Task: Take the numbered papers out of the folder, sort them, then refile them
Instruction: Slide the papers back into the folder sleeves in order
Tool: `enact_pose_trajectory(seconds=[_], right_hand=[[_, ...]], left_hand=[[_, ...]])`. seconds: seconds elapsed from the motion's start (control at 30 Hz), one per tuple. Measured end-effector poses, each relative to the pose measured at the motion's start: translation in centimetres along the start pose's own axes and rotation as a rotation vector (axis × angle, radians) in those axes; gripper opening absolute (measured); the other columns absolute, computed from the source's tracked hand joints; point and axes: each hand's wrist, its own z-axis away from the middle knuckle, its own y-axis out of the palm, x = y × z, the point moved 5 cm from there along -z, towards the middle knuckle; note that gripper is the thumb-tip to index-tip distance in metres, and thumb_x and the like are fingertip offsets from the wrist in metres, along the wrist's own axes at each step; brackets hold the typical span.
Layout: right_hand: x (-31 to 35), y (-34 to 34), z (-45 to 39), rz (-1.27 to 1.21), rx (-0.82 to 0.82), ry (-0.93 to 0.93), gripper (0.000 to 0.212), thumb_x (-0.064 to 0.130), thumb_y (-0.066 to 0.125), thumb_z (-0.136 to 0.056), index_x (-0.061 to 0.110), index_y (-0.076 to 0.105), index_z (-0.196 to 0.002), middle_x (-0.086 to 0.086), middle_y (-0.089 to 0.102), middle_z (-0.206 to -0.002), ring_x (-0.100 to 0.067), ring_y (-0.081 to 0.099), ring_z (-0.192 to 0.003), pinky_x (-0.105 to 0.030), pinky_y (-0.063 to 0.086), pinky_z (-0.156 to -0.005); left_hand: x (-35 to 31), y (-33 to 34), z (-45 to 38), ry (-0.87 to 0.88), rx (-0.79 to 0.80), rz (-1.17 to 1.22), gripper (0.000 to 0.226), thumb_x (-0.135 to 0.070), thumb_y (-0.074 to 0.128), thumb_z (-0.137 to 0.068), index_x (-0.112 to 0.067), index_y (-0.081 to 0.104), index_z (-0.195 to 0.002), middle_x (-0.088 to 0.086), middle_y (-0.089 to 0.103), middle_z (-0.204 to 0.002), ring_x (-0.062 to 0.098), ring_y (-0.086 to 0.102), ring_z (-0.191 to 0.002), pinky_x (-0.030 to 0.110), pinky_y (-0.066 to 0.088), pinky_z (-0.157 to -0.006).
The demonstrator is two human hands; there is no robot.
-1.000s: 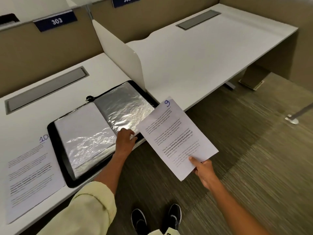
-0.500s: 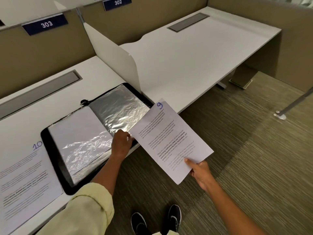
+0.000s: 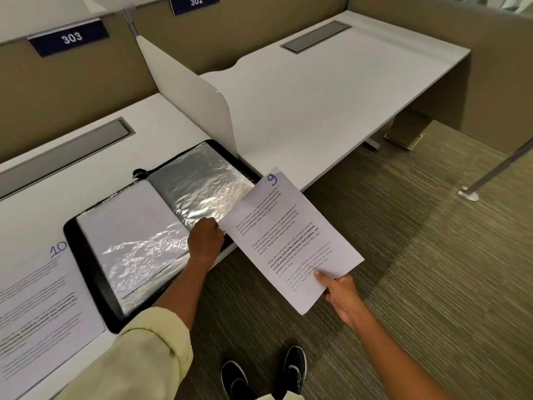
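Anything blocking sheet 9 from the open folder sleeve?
Nothing visible. Sheet 9 in the right hand overlaps the folder corner; only the left hand, at the sleeve's near edge, sits between.

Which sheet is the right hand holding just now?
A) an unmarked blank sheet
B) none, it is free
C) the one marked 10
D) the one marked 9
D: the right hand pinches the lower edge of the sheet marked 9, off the desk edge, while the sheet marked 10 lies flat on the desk, left of the open folder.
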Motion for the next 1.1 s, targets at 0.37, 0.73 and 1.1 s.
enact_pose_trajectory(seconds=[0.37,0.73,1.1], right_hand=[[-1.3,-0.6,0.1,0.058,0.001,-0.002,0.036,0.002,0.072,-0.086,0.015,0.064,-0.119,-0.005,0.074,-0.113,-0.027,0.064,-0.115,-0.055,0.051,-0.099],[-1.1,0.1,0.5,0.051,0.007,-0.006,0.035,-0.002,0.072,-0.085,0.014,0.064,-0.115,-0.007,0.075,-0.111,-0.026,0.066,-0.111,-0.055,0.053,-0.097],[-1.3,-0.2,0.8,0.057,-0.002,-0.016,0.036,-0.001,0.072,-0.085,0.015,0.064,-0.116,-0.005,0.075,-0.110,-0.026,0.067,-0.111,-0.052,0.055,-0.093]], left_hand=[[2.3,-0.7,-0.3,-0.211,-0.069,0.371,0.007,-0.011,0.071,-0.085,-0.005,0.068,-0.081,0.006,0.067,-0.082,0.019,0.058,-0.076,0.027,0.037,-0.071],[2.5,-1.0,0.5,-0.217,-0.099,0.488,0.035,0.011,0.060,-0.077,-0.013,0.054,-0.102,0.004,0.069,-0.076,0.022,0.067,-0.074,0.032,0.052,-0.070],[1.0,-0.4,0.1,0.049,0.098,0.246,0.019,-0.018,0.076,-0.078,-0.011,0.066,-0.092,0.005,0.061,-0.085,0.022,0.059,-0.076,0.033,0.048,-0.067]])
